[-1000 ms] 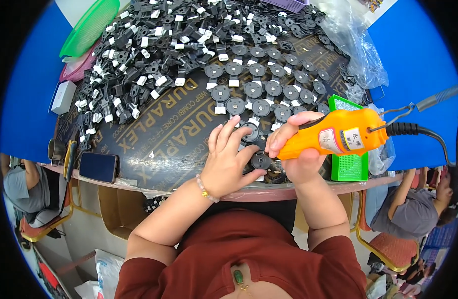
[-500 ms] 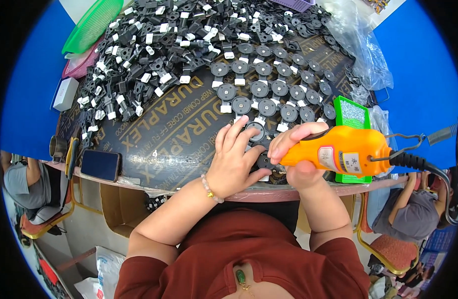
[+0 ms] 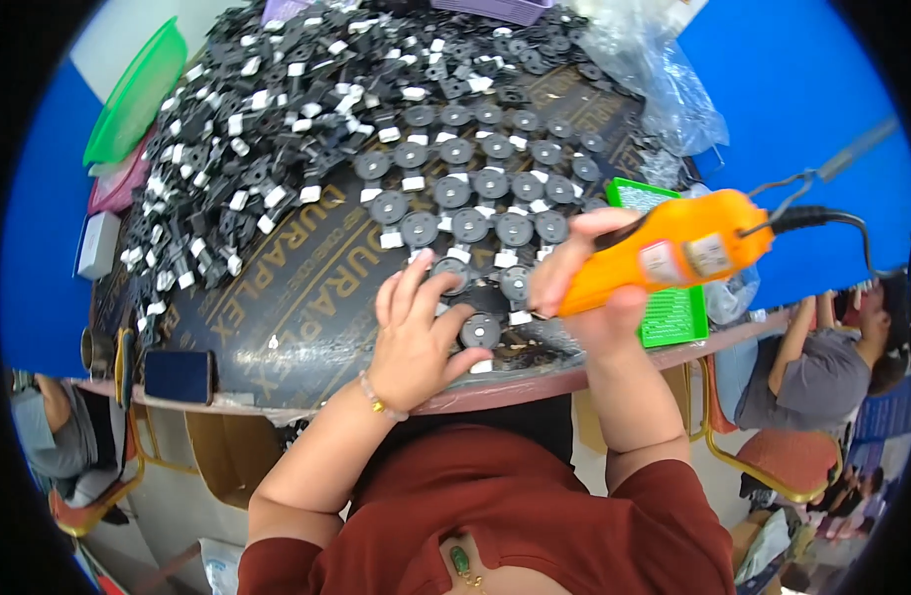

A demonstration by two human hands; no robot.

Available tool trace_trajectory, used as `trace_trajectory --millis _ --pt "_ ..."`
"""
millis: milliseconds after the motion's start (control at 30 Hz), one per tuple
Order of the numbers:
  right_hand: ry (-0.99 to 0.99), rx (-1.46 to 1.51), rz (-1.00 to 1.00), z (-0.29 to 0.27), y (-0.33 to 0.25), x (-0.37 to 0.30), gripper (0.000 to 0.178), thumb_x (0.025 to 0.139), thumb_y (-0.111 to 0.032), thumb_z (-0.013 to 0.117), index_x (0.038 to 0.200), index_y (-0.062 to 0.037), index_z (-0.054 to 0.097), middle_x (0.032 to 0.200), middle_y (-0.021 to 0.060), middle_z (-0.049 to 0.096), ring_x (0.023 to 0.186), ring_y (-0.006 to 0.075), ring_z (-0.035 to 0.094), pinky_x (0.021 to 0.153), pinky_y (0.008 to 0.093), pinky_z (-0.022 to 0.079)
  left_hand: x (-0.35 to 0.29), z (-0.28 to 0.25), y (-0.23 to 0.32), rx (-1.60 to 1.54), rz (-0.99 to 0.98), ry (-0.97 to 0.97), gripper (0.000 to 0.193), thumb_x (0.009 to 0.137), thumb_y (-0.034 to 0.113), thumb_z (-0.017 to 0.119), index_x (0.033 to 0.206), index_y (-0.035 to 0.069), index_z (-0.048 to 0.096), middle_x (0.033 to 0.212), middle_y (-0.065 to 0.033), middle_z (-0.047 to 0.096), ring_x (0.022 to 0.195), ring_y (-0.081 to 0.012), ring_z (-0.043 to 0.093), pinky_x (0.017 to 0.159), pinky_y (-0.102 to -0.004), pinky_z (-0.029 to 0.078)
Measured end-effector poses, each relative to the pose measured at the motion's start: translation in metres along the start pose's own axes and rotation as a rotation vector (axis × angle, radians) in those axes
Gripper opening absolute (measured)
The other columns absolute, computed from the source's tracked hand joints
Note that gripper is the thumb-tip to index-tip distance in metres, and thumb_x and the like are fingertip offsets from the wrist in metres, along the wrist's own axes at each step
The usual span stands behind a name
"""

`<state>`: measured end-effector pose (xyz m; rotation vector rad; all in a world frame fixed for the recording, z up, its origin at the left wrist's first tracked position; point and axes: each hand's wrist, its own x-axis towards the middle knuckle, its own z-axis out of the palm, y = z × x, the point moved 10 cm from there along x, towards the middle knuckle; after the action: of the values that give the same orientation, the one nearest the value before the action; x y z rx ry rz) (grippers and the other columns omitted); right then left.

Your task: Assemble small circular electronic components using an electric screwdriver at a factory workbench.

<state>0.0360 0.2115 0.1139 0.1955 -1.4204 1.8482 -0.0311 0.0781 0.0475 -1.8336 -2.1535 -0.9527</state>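
My right hand (image 3: 599, 283) is wrapped round an orange electric screwdriver (image 3: 678, 248); its tip is hidden by my fingers. A round black disc part (image 3: 480, 330) with a white tab lies near the table's front edge. The thumb and index finger of my left hand (image 3: 413, 342) close about its left side, while the other fingers reach toward another disc part (image 3: 450, 276). Between my hands sits one more disc part (image 3: 516, 283). Beyond them, rows of similar disc parts (image 3: 467, 226) lie flat, white tabs toward me.
A big heap of black parts with white ends (image 3: 306, 119) covers the far left. Right of the screwdriver stands a green tray (image 3: 685, 317) of small metal pieces. A coiled cord (image 3: 857, 149) hangs above it. A phone (image 3: 179, 377) lies front left; plastic bags (image 3: 673, 94) lie far right.
The screwdriver has come away from the disc part by my left hand and is now to its right, uncovering that disc. The whole view has shifted; my left fingers stay beside the part.
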Motion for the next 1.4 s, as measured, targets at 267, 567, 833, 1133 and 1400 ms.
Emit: trace_trajectory --millis 267,567,833,1133,1400 --pt "0.536 -0.887 -0.154 -0.199 -0.125 -0.019 0.032 0.093 -0.026 0.063 0.109 -0.0022 0.049 0.07 0.0052 0.059 0.056 0.0114 0.057 0.054 0.0228 0.047 0.008 -0.003 0.009 -0.011 -0.016 0.018 0.043 0.062 0.038 0.083 0.09 0.01 0.069 0.123 -0.0137 0.051 0.133 -0.04 0.032 0.103 -0.0534 0.026" --pt "0.68 -0.9 -0.2 -0.249 -0.132 -0.043 0.032 0.094 -0.028 0.063 0.109 -0.003 0.049 0.072 0.0037 0.059 0.058 0.0111 0.057 0.056 0.0226 0.048 0.007 -0.004 0.007 0.022 -0.036 0.018 0.044 0.06 0.038 0.083 0.09 0.01 0.069 0.124 -0.0137 0.052 0.133 -0.0416 0.031 0.104 -0.053 0.024" --pt "0.698 -0.89 -0.215 -0.255 -0.136 -0.048 0.033 0.095 -0.029 0.061 0.11 -0.0018 0.049 0.072 0.0044 0.06 0.058 0.0116 0.058 0.057 0.0231 0.048 0.007 -0.003 0.007 0.031 -0.042 -0.004 0.044 0.062 0.04 0.082 0.092 0.011 0.07 0.127 -0.0144 0.051 0.134 -0.0425 0.03 0.106 -0.0533 0.022" --pt "0.674 -0.927 -0.217 -0.249 -0.135 -0.047 0.033 0.095 -0.028 0.06 0.11 -0.0022 0.049 0.071 0.0037 0.06 0.057 0.0115 0.058 0.057 0.0233 0.047 0.007 -0.007 0.009 0.048 -0.024 0.02 0.044 0.062 0.042 0.081 0.091 0.01 0.07 0.127 -0.0152 0.05 0.133 -0.0409 0.031 0.103 -0.0526 0.025" --pt "0.686 -0.923 -0.21 -0.248 -0.135 -0.046 0.033 0.095 -0.029 0.06 0.111 -0.0018 0.048 0.071 0.0044 0.06 0.058 0.0119 0.058 0.058 0.0234 0.048 0.008 -0.008 0.009 0.043 -0.019 0.012 0.047 0.062 0.042 0.082 0.094 0.01 0.07 0.128 -0.0156 0.05 0.133 -0.0412 0.032 0.103 -0.0527 0.026"
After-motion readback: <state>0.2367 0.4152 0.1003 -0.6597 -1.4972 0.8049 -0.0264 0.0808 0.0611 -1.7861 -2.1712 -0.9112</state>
